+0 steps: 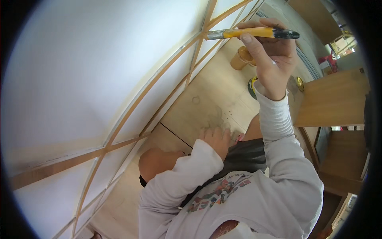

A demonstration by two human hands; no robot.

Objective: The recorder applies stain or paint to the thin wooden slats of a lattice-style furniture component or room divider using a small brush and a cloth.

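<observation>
My right hand [274,55] holds a paintbrush [254,32] by its yellow and black handle, fingers closed around it. The brush lies nearly level, with its paint-spattered end at a crossing of the wooden strips [202,35] on a large white panel [91,71]. Whether the bristles touch the wood I cannot tell. Lower down, my left hand [216,140] lies by my bent leg, next to the dark shorts. Its fingers are stretched out and it holds nothing.
Beyond the panel's edge, a tan tub [240,59] stands on the pale floor [187,107]. A dark can with a yellow band [252,87] is partly behind my right wrist. Farther right are a round gold lid [300,84] and wooden furniture [334,99].
</observation>
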